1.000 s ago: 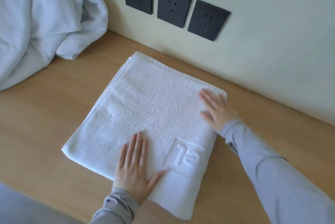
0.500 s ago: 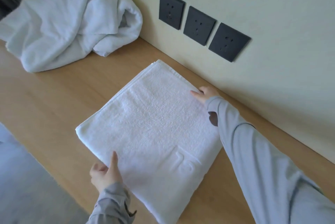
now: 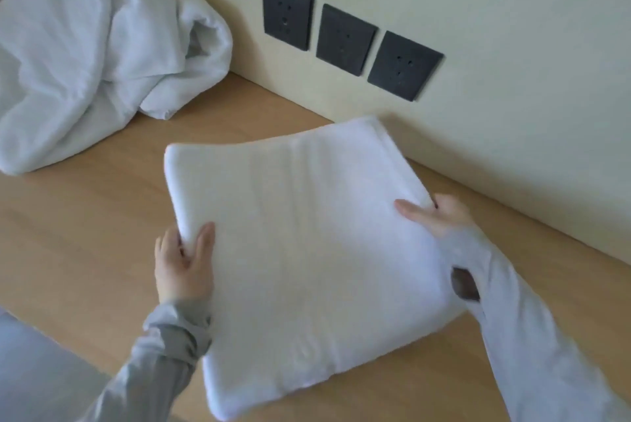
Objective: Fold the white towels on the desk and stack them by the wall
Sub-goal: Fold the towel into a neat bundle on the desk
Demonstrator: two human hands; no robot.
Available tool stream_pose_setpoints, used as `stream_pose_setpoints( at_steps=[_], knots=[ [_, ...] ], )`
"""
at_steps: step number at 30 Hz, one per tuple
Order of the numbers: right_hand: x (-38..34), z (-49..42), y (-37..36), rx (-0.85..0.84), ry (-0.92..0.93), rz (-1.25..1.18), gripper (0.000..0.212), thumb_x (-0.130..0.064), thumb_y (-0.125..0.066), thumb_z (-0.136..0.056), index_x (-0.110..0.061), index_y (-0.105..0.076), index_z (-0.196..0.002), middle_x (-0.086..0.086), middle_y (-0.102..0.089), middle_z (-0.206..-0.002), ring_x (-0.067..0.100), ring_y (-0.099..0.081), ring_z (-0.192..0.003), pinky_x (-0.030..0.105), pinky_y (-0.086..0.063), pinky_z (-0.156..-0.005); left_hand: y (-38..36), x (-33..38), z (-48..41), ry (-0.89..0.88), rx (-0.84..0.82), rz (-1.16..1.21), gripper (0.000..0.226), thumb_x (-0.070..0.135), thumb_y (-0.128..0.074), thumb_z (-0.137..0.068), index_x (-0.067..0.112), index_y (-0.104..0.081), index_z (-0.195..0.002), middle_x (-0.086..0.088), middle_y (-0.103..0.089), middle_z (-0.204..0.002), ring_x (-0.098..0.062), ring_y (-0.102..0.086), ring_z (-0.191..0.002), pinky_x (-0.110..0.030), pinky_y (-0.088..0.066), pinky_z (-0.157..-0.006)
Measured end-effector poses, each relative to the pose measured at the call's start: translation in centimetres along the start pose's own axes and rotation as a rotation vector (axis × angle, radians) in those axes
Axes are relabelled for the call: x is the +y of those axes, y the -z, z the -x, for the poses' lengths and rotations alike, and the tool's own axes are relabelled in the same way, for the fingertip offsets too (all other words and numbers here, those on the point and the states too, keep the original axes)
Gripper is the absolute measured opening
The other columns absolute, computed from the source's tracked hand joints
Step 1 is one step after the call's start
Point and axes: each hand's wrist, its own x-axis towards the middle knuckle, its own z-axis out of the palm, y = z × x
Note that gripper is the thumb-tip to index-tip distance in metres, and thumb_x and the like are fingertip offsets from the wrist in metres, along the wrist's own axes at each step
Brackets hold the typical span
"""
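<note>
Fingers [image 3: 162, 251] of the left hand [image 3: 182, 261] were tucked under the left edge of the folded towel [image 3: 307, 251] while the thumb lay flat on top, so the hand pinched that edge between thumb and fingers. On the other side, the right hand [image 3: 440, 216] gripped the same way: its thumb stretched across the top surface and its fingers curled round and beneath the right edge, mostly hidden by the cloth. Neither hand was spread wide; both were closed firmly on the towel.

Between the two hands the folded towel spanned as a thick white square, slightly bowed across its middle. Its near corner came towards the camera, and it seemed raised off the tabletop [image 3: 85, 233], though motion blur made that hard to confirm. The far corner pointed at the wall [image 3: 512, 46] and sat near its base, below three dark sockets [image 3: 345, 39] set in a row. Both grey sleeves [image 3: 164, 353] reached to the wrists.

Well apart from the hands, at the far left, a heap of loose towels [image 3: 85, 56] lay crumpled on the tabletop, bunched against the wall corner.
</note>
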Motion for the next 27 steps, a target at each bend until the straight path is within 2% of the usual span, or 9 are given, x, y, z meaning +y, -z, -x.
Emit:
stream_pose_setpoints(
  at_steps=[3, 7, 10, 12, 15, 18, 21, 24, 27],
  knots=[
    [4.4, 6.5, -0.8, 0.157, -0.144, -0.304, 0.044, -0.043, -0.081, -0.061, -0.009, -0.07, -0.085, 0.006, -0.074, -0.077, 0.024, -0.071, -0.07, 0.035, -0.059, -0.064, -0.9, 2.7, -5.1, -0.09, -0.266, -0.079, 0.038, 0.049, -0.058, -0.069, 0.013, -0.05, -0.067, -0.01, -0.049, -0.073, -0.023, -0.045, -0.067, -0.033, -0.034, -0.062],
    [9.4, 11.9, -6.4, 0.335, -0.399, -0.371, 0.038, -0.034, -0.072, -0.078, -0.002, -0.065, -0.099, 0.01, -0.068, -0.09, 0.028, -0.066, -0.083, 0.039, -0.054, -0.074, -6.0, 4.4, -9.0, -0.168, -0.614, -0.311, 0.046, 0.05, -0.064, -0.074, 0.011, -0.062, -0.1, -0.017, -0.062, -0.096, -0.034, -0.058, -0.086, -0.037, -0.046, -0.072],
    [10.3, 13.6, -10.4, 0.574, -0.411, -0.046, 0.058, -0.045, -0.056, -0.087, 0.005, -0.053, -0.116, 0.025, -0.053, -0.115, 0.042, -0.052, -0.109, 0.049, -0.043, -0.092, -8.4, 3.3, -8.2, -0.221, -0.64, -0.622, 0.062, 0.035, -0.06, -0.088, 0.01, -0.035, -0.139, -0.021, -0.037, -0.136, -0.038, -0.039, -0.122, -0.04, -0.032, -0.102],
    [8.3, 14.1, -12.7, 0.697, -0.24, 0.169, 0.075, -0.057, -0.031, -0.09, 0.007, -0.051, -0.122, 0.03, -0.051, -0.124, 0.044, -0.049, -0.116, 0.049, -0.042, -0.095, -8.1, 1.6, -6.4, -0.413, -0.612, -0.79, 0.079, 0.043, -0.052, -0.09, 0.014, -0.01, -0.15, -0.016, -0.015, -0.153, -0.034, -0.019, -0.138, -0.042, -0.018, -0.111],
    [4.6, 14.4, -17.2, 0.526, 0.12, 0.501, 0.06, -0.046, -0.027, -0.093, -0.007, -0.049, -0.133, 0.014, -0.047, -0.141, 0.03, -0.038, -0.134, 0.05, -0.032, -0.106, -5.4, -1.7, -2.5, -0.836, -0.79, -0.907, 0.078, 0.063, -0.015, -0.089, 0.024, 0.024, -0.144, 0.0, 0.021, -0.156, -0.021, 0.018, -0.144, -0.037, 0.011, -0.116],
    [5.5, 15.7, -19.3, 0.318, 0.18, 0.675, 0.058, -0.043, -0.027, -0.092, -0.017, -0.036, -0.143, 0.0, -0.032, -0.151, 0.017, -0.02, -0.141, 0.045, -0.012, -0.11, -1.7, -3.6, -2.3, -0.988, -0.874, -0.954, 0.074, 0.063, 0.001, -0.086, 0.023, 0.005, -0.149, 0.003, 0.006, -0.158, -0.017, 0.006, -0.145, -0.031, 0.012, -0.116],
    [9.9, 18.0, -17.4, 0.349, 0.071, 0.664, 0.061, -0.045, -0.019, -0.095, -0.011, -0.032, -0.144, 0.001, -0.028, -0.152, 0.008, -0.009, -0.143, 0.039, -0.009, -0.112, 0.9, -4.3, -4.6, -1.021, -0.892, -0.977, 0.07, 0.058, -0.002, -0.093, 0.018, -0.017, -0.149, 0.001, -0.015, -0.157, -0.011, -0.009, -0.144, -0.03, 0.004, -0.115],
    [12.6, 19.1, -16.2, 0.299, 0.041, 0.626, 0.066, -0.049, -0.007, -0.097, -0.006, -0.022, -0.145, 0.006, -0.023, -0.153, 0.005, 0.003, -0.144, 0.035, -0.008, -0.114, 1.1, -4.9, -5.2, -0.964, -0.973, -0.979, 0.072, 0.06, 0.009, -0.089, 0.021, 0.004, -0.149, 0.007, 0.008, -0.158, -0.007, 0.017, -0.143, -0.027, 0.015, -0.115],
    [12.3, 18.7, -16.0, 0.262, 0.041, 0.608, 0.07, -0.051, -0.005, -0.096, -0.003, -0.02, -0.145, 0.009, -0.019, -0.154, 0.007, 0.005, -0.144, 0.039, -0.01, -0.113, 0.8, -4.6, -5.0, -0.957, -0.987, -1.0, 0.075, 0.062, 0.015, -0.084, 0.023, 0.013, -0.147, 0.008, 0.019, -0.156, -0.006, 0.023, -0.141, -0.028, 0.018, -0.115]
  ],
)
